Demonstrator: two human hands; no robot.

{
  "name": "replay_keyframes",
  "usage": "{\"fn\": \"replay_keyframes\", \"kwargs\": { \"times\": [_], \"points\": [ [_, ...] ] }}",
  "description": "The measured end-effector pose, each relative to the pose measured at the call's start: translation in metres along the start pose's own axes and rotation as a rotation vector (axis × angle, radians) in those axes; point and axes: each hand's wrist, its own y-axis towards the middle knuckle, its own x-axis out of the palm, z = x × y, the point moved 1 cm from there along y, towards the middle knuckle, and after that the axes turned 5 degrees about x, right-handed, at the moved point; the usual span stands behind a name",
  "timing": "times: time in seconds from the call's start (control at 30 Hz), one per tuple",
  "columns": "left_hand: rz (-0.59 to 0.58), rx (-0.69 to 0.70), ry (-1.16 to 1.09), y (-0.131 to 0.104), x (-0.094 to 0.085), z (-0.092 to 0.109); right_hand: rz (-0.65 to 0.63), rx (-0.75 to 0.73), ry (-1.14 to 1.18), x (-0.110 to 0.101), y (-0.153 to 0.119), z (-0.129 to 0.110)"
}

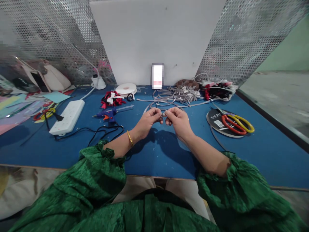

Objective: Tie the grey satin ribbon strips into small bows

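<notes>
Over the middle of the blue table, my left hand and my right hand meet almost fingertip to fingertip, both pinched closed. Between them is a small piece of grey ribbon, mostly hidden by the fingers. Just beyond my hands lie loose lengths of grey ribbon and a heap of small cut grey ribbon pieces. To the left of my left hand rests a blue glue gun with a clear glue stick in its back end.
Scissors with red and yellow handles lie on a black ribbon spool at right. A white power strip, cable, white ribbon roll and red bows are left. A phone leans against the white board.
</notes>
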Motion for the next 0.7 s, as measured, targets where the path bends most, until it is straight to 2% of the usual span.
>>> {"fn": "replay_keyframes", "kwargs": {
  "times": [0.23,0.37,0.53,0.7],
  "points": [
    [0.016,-0.003,-0.12,0.0011,0.0003,-0.0015,-0.047,0.011,0.035,0.001,-0.0003,-0.0018],
    [0.039,-0.014,-0.171,0.0012,0.0006,-0.0013,-0.033,-0.02,0.014,0.0014,-0.0008,-0.0041],
    [0.077,0.007,-0.09,0.0012,-0.0003,0.0003,-0.025,-0.039,-0.042,0.0009,-0.0006,-0.0056],
    [0.024,0.062,-0.001,-0.0003,0.0006,0.0044,-0.014,-0.031,-0.042,0.0003,0.0001,-0.0043]
  ]
}}
